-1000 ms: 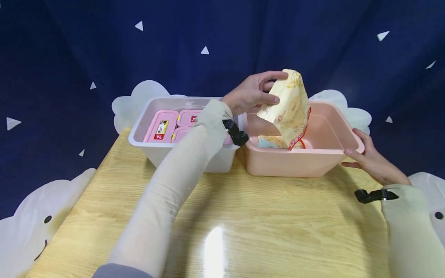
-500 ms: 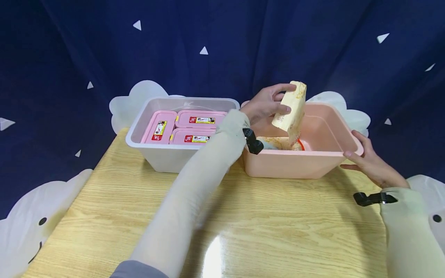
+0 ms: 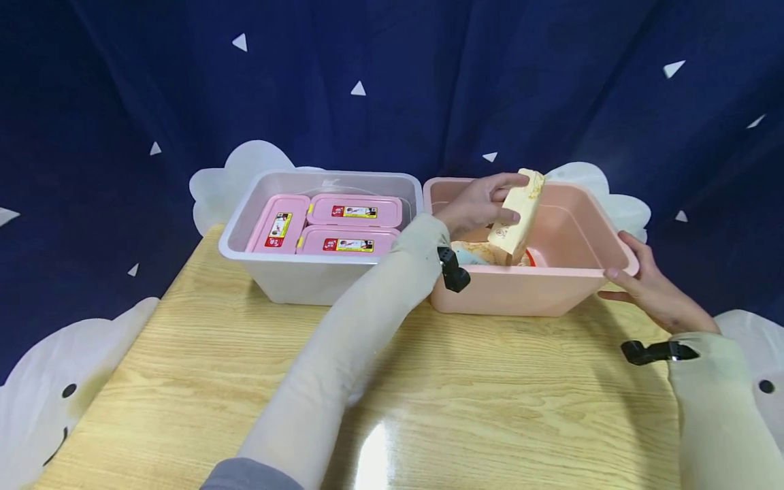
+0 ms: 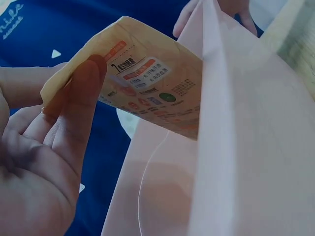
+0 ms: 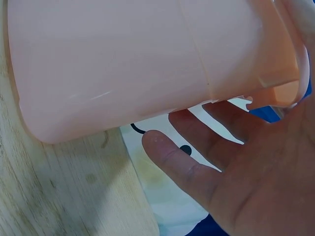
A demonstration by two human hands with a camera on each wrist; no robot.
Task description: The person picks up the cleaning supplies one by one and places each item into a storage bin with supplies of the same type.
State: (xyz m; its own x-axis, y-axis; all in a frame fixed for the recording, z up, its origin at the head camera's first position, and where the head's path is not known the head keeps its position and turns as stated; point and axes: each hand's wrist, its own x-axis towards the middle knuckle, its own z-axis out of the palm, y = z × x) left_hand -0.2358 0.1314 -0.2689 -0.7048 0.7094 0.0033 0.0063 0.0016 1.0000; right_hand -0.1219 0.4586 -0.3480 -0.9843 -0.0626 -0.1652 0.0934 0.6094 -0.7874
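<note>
My left hand (image 3: 476, 206) pinches a cream-coloured printed package (image 3: 519, 212) by its upper edge, thumb on one side and fingers on the other. The package is tilted, its lower end inside the pink bin (image 3: 517, 289). In the left wrist view, small print and a white label show on the package (image 4: 147, 78). Beneath it, another cream and light-blue printed package (image 3: 471, 253) lies in the bin, partly hidden. My right hand (image 3: 658, 289) holds the bin's right front corner at the rim, with fingers against the outer wall in the right wrist view.
A white bin (image 3: 306, 282) stands directly left of the pink one. Inside are several pink-lidded boxes (image 3: 355, 201) with red and yellow labels. Both bins rest on a wooden table (image 3: 490, 395), before a dark blue curtain (image 3: 392, 41).
My left hand has moved right and down, lowering the package into the pink bin. More of the pink-lidded boxes shows now. My right hand stays at the bin's corner.
</note>
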